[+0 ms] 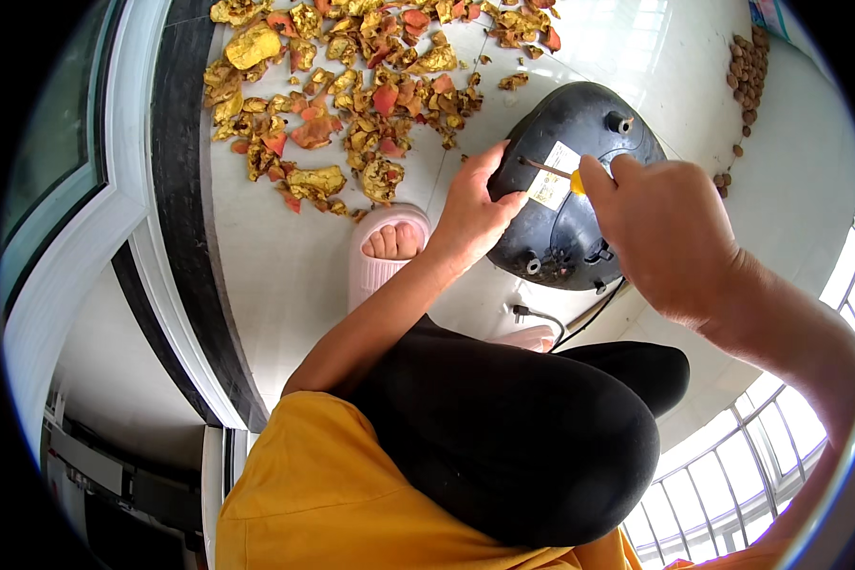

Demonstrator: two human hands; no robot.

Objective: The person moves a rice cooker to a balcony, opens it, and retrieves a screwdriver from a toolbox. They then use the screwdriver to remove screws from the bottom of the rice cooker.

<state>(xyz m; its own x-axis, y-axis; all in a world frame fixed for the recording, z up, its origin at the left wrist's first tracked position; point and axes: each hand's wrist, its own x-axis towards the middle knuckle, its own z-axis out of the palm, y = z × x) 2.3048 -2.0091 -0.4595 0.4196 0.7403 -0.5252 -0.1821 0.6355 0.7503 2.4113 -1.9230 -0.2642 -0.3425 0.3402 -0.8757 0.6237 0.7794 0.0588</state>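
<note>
A rounded black plastic appliance [560,254] rests on the tiles, its underside up, showing feet, a pale label and a power cord with a plug [522,312]. My left hand [480,218] grips the appliance's left edge, thumb lying across the top. My right hand [665,237] is closed around a yellow-handled screwdriver [575,182]. The screwdriver's metal shaft points left over the label, with its tip at the upper left part of the underside, close to my left thumb and forefinger. The inner fingers of my right hand are mostly hidden behind its back.
Dried yellow and red peels [318,131] are spread over the white floor tiles [285,266]. Brown walnuts [744,76] line the upper right. A framed glass door [57,171] stands left, railings [741,465] lower right. My bent black-clad legs and pink slippers [375,275] are below the appliance.
</note>
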